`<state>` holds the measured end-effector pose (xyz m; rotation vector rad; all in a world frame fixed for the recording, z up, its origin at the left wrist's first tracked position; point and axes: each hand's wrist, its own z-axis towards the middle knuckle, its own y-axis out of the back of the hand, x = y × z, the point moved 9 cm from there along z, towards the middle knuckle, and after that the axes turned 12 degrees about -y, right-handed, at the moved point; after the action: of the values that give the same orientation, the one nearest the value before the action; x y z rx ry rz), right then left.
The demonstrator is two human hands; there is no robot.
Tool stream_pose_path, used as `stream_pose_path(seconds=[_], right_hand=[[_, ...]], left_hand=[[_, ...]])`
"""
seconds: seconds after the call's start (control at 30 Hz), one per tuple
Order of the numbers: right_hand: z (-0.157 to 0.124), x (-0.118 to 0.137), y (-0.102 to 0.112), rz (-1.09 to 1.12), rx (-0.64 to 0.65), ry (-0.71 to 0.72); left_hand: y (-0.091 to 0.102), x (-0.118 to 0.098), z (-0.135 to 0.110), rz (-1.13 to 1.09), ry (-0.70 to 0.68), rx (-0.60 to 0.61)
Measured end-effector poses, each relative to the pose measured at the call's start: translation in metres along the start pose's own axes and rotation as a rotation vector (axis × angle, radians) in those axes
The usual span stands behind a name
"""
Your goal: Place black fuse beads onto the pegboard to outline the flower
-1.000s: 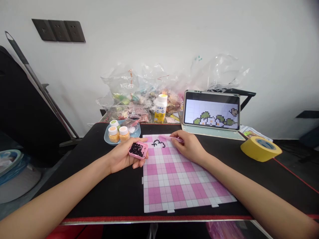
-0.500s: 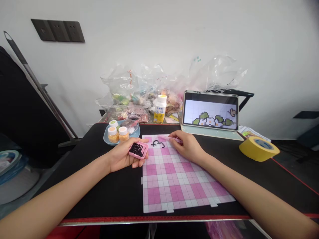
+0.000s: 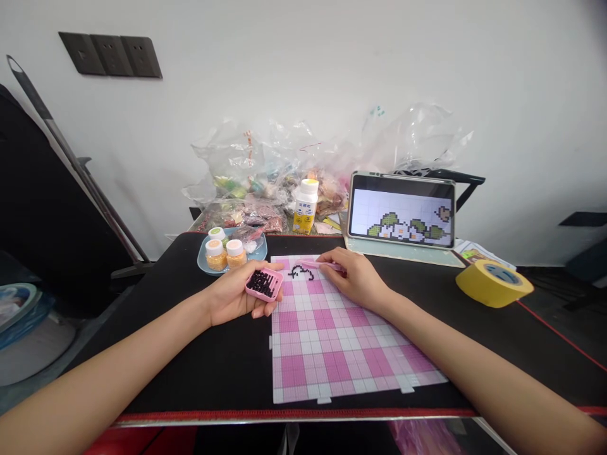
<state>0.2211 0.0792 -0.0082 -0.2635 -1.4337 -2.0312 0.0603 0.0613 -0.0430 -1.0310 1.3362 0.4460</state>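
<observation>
A pink and white checked pegboard (image 3: 341,341) lies flat on the black table mat (image 3: 199,354). A short outline of black beads (image 3: 300,272) sits near its far left corner. My left hand (image 3: 234,297) rests on the mat left of the board, fingers curled round a small pink tray of black beads (image 3: 263,283). My right hand (image 3: 358,279) lies on the board's far edge and pinches pink tweezers (image 3: 318,265), whose tips point left at the bead outline.
A blue plate (image 3: 207,263) with small bead jars stands behind my left hand. A propped tablet (image 3: 401,213) shows a pixel pattern. A yellow tape roll (image 3: 494,283) lies at the right. Plastic bags (image 3: 284,170) and a white bottle (image 3: 306,206) line the wall.
My right hand and the tweezers have shifted slightly left, toward the bead outline. My left hand holds the pink tray still.
</observation>
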Motion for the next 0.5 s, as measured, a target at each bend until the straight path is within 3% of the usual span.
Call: stream_pose_path(seconds=[0.5], right_hand=[[-0.0019,-0.0076,0.0048,0.001,-0.052,-0.064]], left_hand=[[0.0020,-0.0020,-0.0052,-0.019,-0.012,-0.065]])
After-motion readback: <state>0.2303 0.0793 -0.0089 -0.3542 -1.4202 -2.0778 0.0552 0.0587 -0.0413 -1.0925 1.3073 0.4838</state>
